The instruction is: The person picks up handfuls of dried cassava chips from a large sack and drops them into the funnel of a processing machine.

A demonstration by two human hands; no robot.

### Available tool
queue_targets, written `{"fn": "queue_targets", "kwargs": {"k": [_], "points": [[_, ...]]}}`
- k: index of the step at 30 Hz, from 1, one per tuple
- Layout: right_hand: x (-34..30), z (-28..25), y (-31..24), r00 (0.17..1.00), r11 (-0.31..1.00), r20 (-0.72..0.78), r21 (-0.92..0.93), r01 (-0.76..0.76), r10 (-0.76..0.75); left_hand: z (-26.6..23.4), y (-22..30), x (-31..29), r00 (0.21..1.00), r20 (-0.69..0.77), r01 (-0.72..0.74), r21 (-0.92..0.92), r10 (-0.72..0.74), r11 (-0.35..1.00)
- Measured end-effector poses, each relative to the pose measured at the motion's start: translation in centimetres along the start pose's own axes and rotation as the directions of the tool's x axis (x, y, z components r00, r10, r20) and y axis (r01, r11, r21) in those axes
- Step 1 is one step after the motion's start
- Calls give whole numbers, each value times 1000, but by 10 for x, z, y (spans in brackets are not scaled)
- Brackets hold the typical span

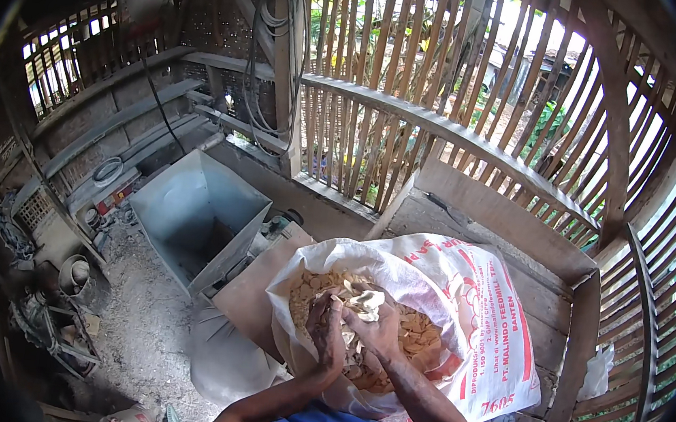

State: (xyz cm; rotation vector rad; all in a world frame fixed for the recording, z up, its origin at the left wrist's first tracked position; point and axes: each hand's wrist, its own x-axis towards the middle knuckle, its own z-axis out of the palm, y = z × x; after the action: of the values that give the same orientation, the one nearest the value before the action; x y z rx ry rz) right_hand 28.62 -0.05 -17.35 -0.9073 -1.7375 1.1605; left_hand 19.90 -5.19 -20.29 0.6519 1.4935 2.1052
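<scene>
Slatted wooden wall bounds the far and right sides. Dusty, rough floor extends at left. Square-mouthed metal hopper, smooth-walled, at far left. Boarded platform at right, raised edges, weathered grain. White woven sack between hopper and platform: mouth open, soft rounded rim, forearms crossing its near edge. Room inside the mouth is wider right of the hands than left. Left hand and right hand are inside, drawn together, fingers curled around pale pieces. Tan chips, dry-looking, flat, irregular, lie below and around both hands.
</scene>
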Motion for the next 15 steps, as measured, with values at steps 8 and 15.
{"fn": "queue_targets", "kwargs": {"k": [8,15], "points": [[7,2,-27,980,963,20,-180,199,-198,-5,18,7,997,30,-66,-84,69,994],[43,13,-63,937,917,48,-194,348,-345,5,55,37,990,-81,-138,-278,120,951]]}}
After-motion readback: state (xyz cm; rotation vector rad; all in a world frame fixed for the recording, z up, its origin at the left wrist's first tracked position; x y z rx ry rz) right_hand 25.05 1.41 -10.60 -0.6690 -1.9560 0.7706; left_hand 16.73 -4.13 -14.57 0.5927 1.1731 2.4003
